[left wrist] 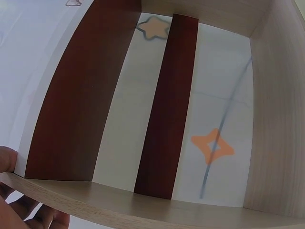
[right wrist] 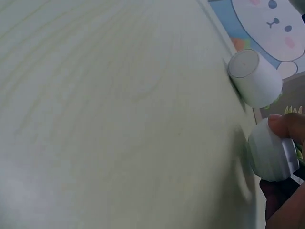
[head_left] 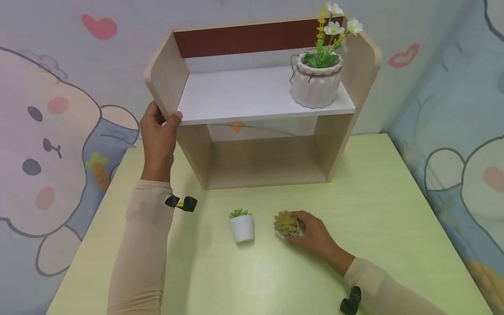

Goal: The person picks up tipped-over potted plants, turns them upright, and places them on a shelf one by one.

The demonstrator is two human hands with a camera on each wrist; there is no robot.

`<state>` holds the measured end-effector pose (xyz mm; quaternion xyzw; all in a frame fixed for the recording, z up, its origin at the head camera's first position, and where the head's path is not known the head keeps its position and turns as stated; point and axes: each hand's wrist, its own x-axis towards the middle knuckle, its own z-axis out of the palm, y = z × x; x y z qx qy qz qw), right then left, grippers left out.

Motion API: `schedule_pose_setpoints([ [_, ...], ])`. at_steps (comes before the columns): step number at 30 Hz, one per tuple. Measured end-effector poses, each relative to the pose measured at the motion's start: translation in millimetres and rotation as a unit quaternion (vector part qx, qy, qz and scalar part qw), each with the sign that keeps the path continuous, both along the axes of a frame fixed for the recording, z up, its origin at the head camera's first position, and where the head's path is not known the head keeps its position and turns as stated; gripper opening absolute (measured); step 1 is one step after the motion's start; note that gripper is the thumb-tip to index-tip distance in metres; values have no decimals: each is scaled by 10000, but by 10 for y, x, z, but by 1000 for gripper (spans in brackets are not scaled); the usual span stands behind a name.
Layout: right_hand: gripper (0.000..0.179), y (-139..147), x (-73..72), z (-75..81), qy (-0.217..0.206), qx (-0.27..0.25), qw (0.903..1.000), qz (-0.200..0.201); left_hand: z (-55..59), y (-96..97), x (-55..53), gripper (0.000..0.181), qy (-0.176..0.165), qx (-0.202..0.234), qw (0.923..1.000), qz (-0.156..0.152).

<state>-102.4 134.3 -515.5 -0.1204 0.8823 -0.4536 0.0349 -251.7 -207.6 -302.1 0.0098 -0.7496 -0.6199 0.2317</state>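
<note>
A small two-tier wooden shelf (head_left: 236,94) stands on the table. My left hand (head_left: 159,140) grips its left side panel, thumb on the front edge of the middle board and fingers behind the panel. Between the fingers and thumb of my right hand (head_left: 315,234) is a small potted succulent (head_left: 286,223) with yellowish-green leaves, low over the tabletop. Its white pot (right wrist: 269,150) shows from below in the right wrist view. Left of that hand, a white-potted green succulent (head_left: 242,228) lies on its side, its base (right wrist: 244,63) facing the right wrist camera.
On the right end of the shelf's middle board stands a ribbed white flowerpot (head_left: 316,87) with white and yellow flowers. The pale green table (head_left: 393,210) reaches back to a wall cloth (head_left: 244,13) printed with cartoon animals and hearts.
</note>
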Motion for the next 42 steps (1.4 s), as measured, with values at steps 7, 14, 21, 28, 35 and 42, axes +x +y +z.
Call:
schedule_pose_setpoints([
  [7,66,19,-98,403,-206,34,9993,319,-12,-13,1,49,25,66,10000,-22],
  [14,65,46,-322,1131,-6,-5,9985,555,-18,-4,-6,49,3,-39,10000,-82],
  [21,70,55,-523,1857,-204,-203,9985,457,-17,-28,-7,49,-44,-4,10000,-36],
  [28,67,4,-706,2406,-129,-436,9984,341,-20,-9,-19,50,-170,-73,9998,-27],
  [35,67,-104,-916,2764,-139,-829,9965,12,-6,-6,-30,50,-116,-149,9998,-68],
  [42,67,-248,-1118,2913,-111,-998,9946,-247,-14,3,-5,50,-96,-95,9999,-107],
])
